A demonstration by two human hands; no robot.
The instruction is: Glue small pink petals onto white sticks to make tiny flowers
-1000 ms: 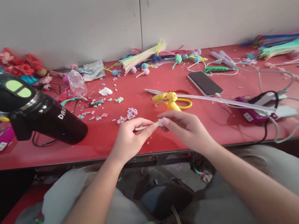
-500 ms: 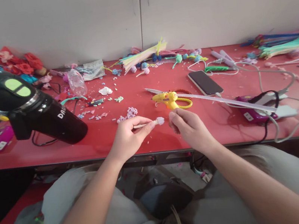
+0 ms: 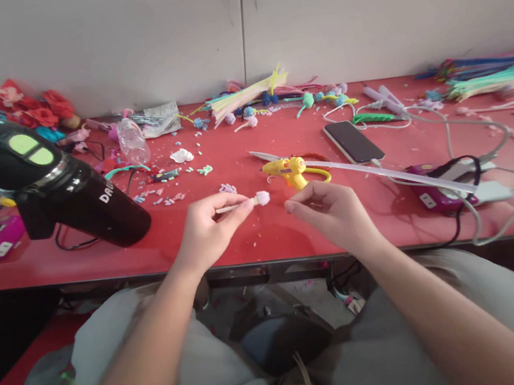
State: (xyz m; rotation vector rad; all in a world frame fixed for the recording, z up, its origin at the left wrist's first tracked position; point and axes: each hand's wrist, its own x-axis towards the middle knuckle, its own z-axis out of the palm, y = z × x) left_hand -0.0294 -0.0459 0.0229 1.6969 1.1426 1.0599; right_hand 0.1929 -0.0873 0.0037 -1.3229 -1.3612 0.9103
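Note:
Between its thumb and fingers, my left hand [image 3: 211, 229] pinches a thin pale stick with a small fluffy lilac tip [image 3: 262, 198] that points right. Across a short gap, my right hand [image 3: 333, 213] has its thumb and index fingertips close together; anything between them is too small to make out. Just beyond the hands lies a yellow glue gun [image 3: 286, 169] with a long translucent glue stick [image 3: 395, 176] reaching right from it. Scissors [image 3: 319, 173] with yellow handles lie beneath the gun. Small lilac pieces [image 3: 227, 189] are partly hidden behind my left hand.
A large black bottle [image 3: 92, 199] leans at the left. A phone [image 3: 354, 142] and a purple power block [image 3: 432, 191] with cables are at the right. Pipe cleaners [image 3: 246, 96] and a clear plastic bottle [image 3: 132, 142] lie along the back of the red table [image 3: 246, 246].
My left hand and the stick have moved slightly left and up. My right hand has shifted a little right, its fingers less curled, widening the gap between the hands.

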